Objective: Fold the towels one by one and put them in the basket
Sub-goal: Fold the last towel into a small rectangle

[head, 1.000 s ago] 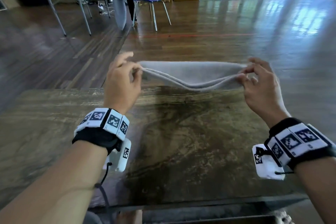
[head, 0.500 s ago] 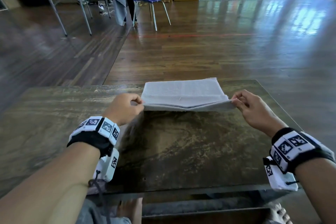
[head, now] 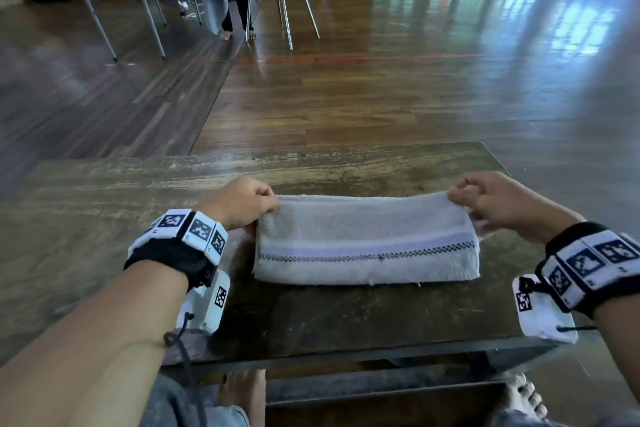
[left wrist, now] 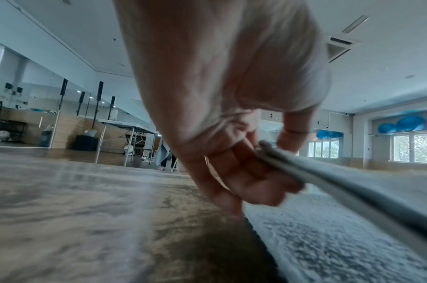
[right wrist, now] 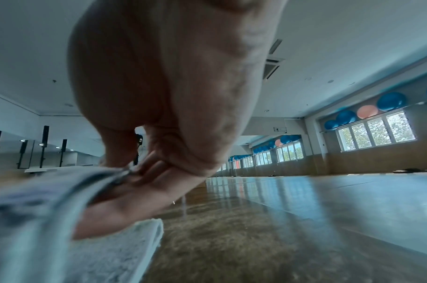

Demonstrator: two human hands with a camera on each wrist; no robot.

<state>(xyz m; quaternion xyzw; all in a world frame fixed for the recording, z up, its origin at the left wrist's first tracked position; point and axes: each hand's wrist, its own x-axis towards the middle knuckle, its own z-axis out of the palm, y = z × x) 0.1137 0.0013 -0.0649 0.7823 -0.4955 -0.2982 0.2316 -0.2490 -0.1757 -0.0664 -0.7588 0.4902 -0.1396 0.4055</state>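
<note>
1. Far corners of the pale grey terry towel with a dark checked stripe (head: 367,246) are pinched by the left hand (head: 239,201) and right hand (head: 502,204).
2. Towel lies on the dark worn wooden table (head: 104,218), folded into a narrow band; further folding and basketing are judged to remain. No basket is seen.
3. Versus earlier: the held edge has been brought toward the body and the towel doubled over, stripe now on top.

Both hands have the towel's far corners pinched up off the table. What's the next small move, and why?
Probably bring both corners toward you and lay them on the near edge. The left hand and right hand hold the towel's upper layer raised while the rest lies on the table.
</note>
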